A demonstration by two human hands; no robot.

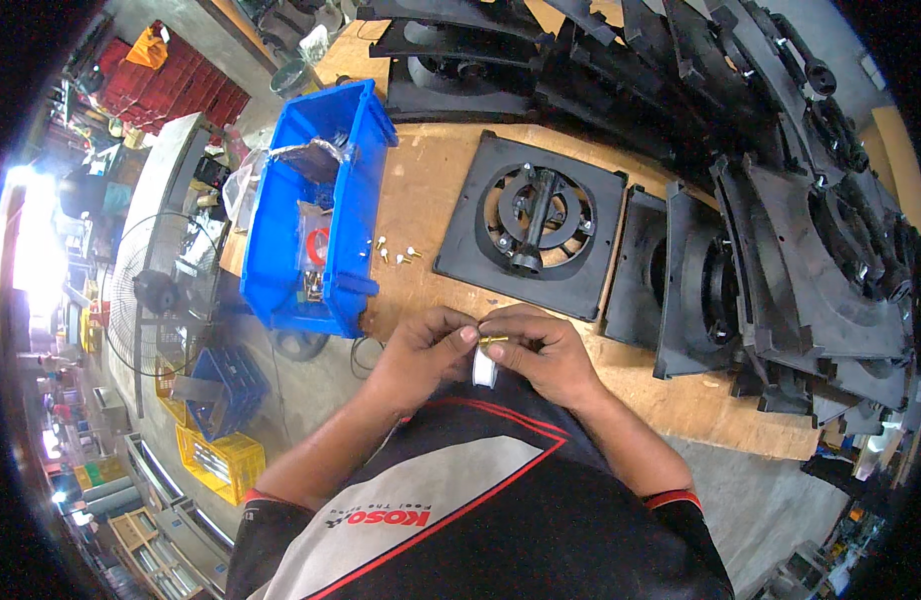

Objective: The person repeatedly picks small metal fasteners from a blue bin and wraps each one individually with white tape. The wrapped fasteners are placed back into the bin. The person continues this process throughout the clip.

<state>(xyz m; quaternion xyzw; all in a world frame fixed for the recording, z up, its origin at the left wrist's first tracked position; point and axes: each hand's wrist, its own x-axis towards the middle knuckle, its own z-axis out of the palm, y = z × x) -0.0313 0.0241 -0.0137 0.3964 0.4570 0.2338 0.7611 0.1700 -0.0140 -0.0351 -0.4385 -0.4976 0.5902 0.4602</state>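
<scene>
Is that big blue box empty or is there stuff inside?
Not empty: inside the open blue box you can see a red thing and clear plastic.

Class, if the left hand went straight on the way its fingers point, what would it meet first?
The left hand would probably meet the right hand, which pinches a small brass-coloured piece. The hands are so close that any gap is hard to judge.

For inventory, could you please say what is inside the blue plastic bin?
The bin holds a clear bag, a red ring-shaped item and small metal parts; anything beneath is hidden.
</scene>
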